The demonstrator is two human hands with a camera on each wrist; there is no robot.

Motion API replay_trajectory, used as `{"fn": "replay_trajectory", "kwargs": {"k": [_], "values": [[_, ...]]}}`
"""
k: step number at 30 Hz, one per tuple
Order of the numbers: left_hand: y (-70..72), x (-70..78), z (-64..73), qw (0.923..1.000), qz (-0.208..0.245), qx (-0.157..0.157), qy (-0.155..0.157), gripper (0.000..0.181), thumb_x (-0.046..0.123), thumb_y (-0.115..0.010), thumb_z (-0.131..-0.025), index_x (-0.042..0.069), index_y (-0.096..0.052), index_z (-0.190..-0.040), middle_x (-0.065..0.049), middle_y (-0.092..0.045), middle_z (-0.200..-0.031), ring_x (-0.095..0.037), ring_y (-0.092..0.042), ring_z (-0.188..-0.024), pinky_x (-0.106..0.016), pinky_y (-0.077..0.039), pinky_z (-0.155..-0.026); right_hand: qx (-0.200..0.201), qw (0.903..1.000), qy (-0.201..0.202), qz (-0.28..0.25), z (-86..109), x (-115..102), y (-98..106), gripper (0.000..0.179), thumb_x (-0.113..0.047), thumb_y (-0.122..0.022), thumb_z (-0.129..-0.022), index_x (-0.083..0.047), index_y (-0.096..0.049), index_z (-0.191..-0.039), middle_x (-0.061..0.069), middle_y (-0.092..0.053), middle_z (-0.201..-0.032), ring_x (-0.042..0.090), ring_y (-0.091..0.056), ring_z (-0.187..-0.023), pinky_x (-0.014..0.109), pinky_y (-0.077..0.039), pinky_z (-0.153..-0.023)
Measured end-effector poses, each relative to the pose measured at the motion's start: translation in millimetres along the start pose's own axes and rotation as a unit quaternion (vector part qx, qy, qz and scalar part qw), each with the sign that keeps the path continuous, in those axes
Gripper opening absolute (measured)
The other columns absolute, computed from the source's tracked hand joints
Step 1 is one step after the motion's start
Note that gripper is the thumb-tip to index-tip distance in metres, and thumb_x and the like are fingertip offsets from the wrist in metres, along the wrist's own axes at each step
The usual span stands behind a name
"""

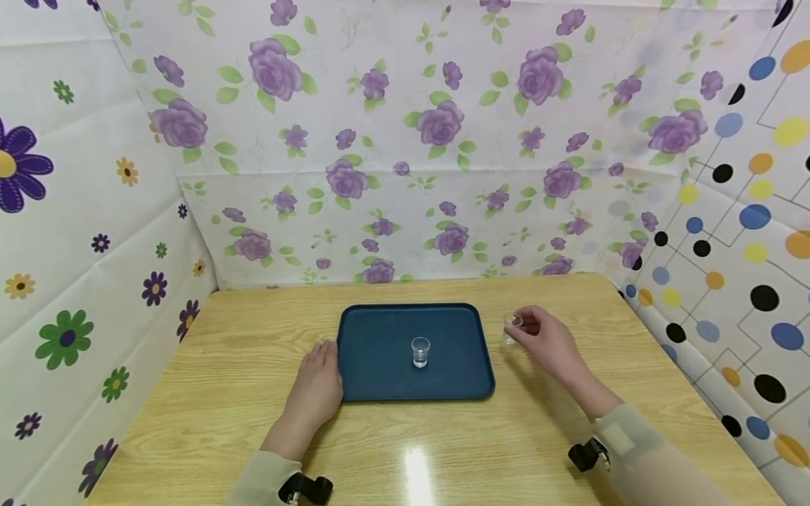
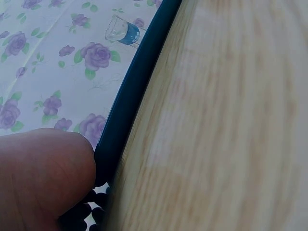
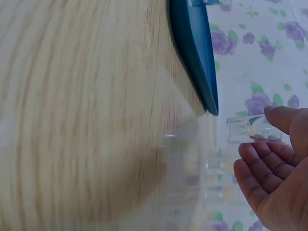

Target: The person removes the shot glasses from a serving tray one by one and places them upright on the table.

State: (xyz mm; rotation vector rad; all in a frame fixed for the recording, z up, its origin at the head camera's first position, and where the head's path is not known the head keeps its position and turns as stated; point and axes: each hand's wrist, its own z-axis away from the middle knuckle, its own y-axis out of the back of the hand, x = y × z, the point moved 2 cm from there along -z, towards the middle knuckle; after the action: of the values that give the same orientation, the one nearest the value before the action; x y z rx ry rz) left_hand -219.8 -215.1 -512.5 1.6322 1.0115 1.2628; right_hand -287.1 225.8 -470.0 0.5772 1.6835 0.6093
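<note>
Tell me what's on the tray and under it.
One glass stands upright near the middle of the tray; the right hand holds a second glass beyond the tray's right edge. The tray hides the table beneath it, so I cannot see what lies there.

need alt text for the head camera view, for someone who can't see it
A person's right hand pinches a small clear glass just right of a blue tray, while the left hand lies against the tray's left edge. A second glass stands on the tray; behind the wooden table hangs a rose-patterned cloth.
</note>
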Motion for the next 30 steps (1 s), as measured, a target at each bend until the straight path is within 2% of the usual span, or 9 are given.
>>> {"fn": "replay_trajectory", "kwargs": {"k": [14, 30], "values": [[1.6, -0.2, -0.8, 1.0, -0.002, -0.005, 0.007, 0.05, 0.0, -0.046, -0.113, -0.019, -0.041, -0.159, -0.039, -0.041, -0.165, -0.053, -0.034, -0.158, -0.066, -0.028, -0.13, -0.016, 0.9995, -0.026, 0.007, -0.7, 19, 9, 0.044, -0.033, -0.075, -0.108, -0.002, -0.066, -0.138, 0.014, -0.071, -0.124, 0.031, -0.07, -0.112, 0.044, -0.062, -0.089], [0.4, -0.5, -0.4, 0.9999, 0.002, -0.006, 0.01, 0.051, 0.0, -0.046, -0.113, -0.019, -0.04, -0.159, -0.039, -0.041, -0.165, -0.053, -0.033, -0.159, -0.066, -0.027, -0.131, -0.028, 0.9989, -0.038, -0.002, -0.2, 30, 8, 0.043, -0.03, -0.077, -0.107, 0.0, -0.065, -0.136, 0.017, -0.071, -0.127, 0.035, -0.071, -0.116, 0.051, -0.063, -0.095]]}}
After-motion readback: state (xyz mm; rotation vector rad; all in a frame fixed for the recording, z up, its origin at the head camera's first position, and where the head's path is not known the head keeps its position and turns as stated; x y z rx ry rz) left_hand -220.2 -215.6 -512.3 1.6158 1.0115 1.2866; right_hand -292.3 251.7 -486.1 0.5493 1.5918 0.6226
